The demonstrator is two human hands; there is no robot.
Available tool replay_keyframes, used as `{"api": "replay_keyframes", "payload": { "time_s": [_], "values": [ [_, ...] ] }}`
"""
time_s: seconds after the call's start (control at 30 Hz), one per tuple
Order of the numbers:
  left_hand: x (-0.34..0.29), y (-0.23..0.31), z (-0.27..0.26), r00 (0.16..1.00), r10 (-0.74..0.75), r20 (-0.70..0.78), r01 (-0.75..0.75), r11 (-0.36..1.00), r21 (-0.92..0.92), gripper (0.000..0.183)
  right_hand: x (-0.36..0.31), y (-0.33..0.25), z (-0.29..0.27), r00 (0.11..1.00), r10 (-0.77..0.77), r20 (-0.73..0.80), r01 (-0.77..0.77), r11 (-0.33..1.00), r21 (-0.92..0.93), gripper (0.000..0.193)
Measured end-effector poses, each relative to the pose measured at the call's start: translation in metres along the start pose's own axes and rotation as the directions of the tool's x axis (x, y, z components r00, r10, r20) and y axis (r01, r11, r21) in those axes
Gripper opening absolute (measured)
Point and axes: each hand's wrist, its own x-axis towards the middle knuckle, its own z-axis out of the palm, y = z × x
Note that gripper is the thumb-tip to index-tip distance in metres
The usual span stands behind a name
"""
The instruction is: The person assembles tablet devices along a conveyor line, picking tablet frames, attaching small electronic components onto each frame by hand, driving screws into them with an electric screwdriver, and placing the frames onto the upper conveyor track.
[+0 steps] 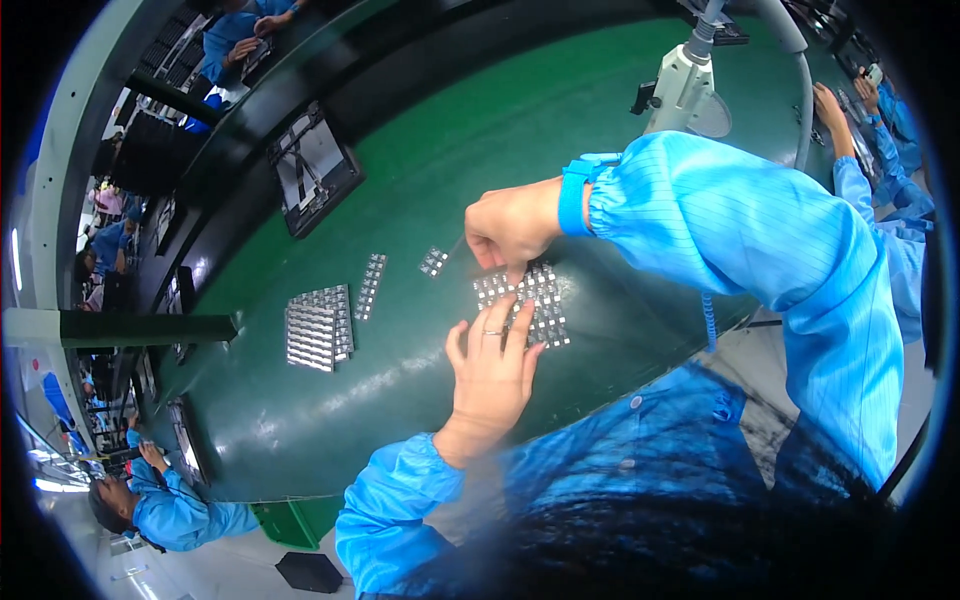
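A sheet of small silvery metal parts [540, 300] lies on the green table [450, 170]. My left hand [492, 375] rests flat on the sheet's near edge, fingers spread, a ring on one finger. My right hand [510, 228] is above the sheet's far edge, its fingers pinched down on the parts there. Both arms wear blue striped sleeves, and a blue strap circles the right wrist.
A stack of metal sheets [318, 328] lies to the left, with a narrow strip [371, 285] and a small piece [433, 262] beside it. A dark tray [312, 170] sits farther back. A white lamp stand [682, 85] rises at the far right. Other people in blue work around.
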Motion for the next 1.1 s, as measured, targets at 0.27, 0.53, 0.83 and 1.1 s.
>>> {"api": "replay_keyframes", "payload": {
  "time_s": [0.27,0.53,0.83,1.1],
  "values": [
    [0.004,-0.004,-0.001,1.000,0.027,-0.012,-0.028,0.999,-0.024,0.049,0.003,0.012,0.005,1.000,0.011,-0.022,-0.011,0.999,0.040,0.030],
    [0.000,-0.007,0.004,0.998,0.059,-0.005,-0.058,0.989,0.135,0.053,-0.016,0.002,0.021,0.943,-0.043,-0.329,0.045,0.999,-0.003,0.017],
    [-0.005,-0.001,0.004,0.999,0.029,-0.041,-0.027,0.999,0.040,0.050,-0.015,0.028,0.021,0.977,-0.117,-0.177,0.140,0.982,0.123,0.029],
    [-0.006,-0.010,0.008,1.000,0.002,-0.006,-0.002,0.999,0.037,0.050,-0.014,0.019,0.015,0.992,-0.034,-0.121,0.055,0.983,0.177,0.034]
  ]
}}
